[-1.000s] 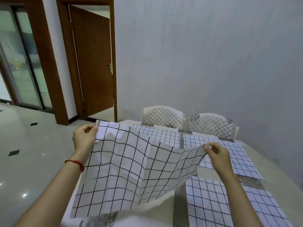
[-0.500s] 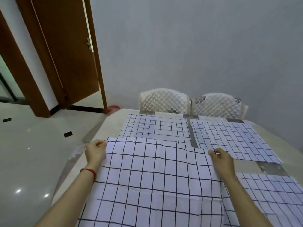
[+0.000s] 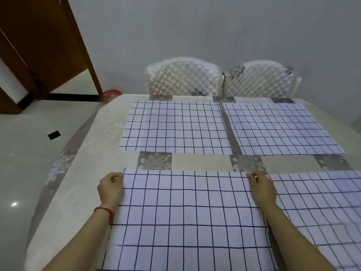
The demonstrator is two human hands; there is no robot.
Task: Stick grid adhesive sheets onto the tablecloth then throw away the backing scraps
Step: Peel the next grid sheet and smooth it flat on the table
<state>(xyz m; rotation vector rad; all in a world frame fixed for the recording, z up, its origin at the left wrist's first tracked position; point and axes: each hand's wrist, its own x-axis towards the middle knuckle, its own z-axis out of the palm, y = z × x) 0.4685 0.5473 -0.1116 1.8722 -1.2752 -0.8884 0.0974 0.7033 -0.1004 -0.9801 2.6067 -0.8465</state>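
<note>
A white grid sheet (image 3: pixel 187 218) with dark lines lies flat on the cream patterned tablecloth (image 3: pixel 86 173) at the near left. My left hand (image 3: pixel 111 187) pinches its far left corner. My right hand (image 3: pixel 261 187) pinches its far right corner. Two more grid sheets lie flat at the far side, one at the far left (image 3: pixel 174 127) and one at the far right (image 3: pixel 281 129). A further grid sheet (image 3: pixel 320 200) lies at the near right, partly under my right forearm.
Two white quilted chair backs, one on the left (image 3: pixel 183 77) and one on the right (image 3: pixel 259 78), stand against the table's far edge before a grey wall. A brown wooden door (image 3: pixel 39 45) stands at the left. A red round object (image 3: pixel 110 94) sits on the shiny floor by the table's far left corner.
The sheet was held up and slack in the air; both hands have lowered it and spread it flat on the tablecloth. The camera has tilted down and turned right.
</note>
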